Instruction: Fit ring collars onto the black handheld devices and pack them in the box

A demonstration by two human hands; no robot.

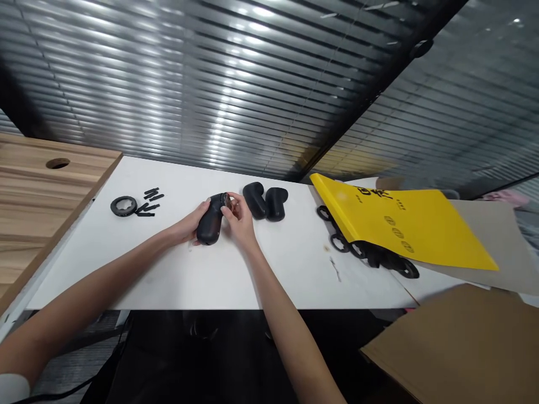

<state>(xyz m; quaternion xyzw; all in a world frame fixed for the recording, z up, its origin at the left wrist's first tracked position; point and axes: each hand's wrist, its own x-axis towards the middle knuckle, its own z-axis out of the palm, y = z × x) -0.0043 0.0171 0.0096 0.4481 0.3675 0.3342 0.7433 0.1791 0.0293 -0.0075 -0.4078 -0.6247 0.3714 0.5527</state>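
A black L-shaped handheld device (209,225), its kind not plain to me, is tilted just over the white table. My left hand (190,223) is closed round its thick body from the left side. With fingers and thumb, my right hand (240,220) grips the short head end, where a shiny dark round face (227,201) shows between the fingers. Close to the right of my right hand lie two more black bodies of the same bent shape, one nearer (255,201) and one farther right (276,203).
On the left of the white table (164,280) lie a black ring (123,206) and several thin black strips (147,210). A yellow printed sheet (404,224) covers part of several black rings (339,243) on the right. Brown cardboard (463,342) stands at the front right; blinds line the back.
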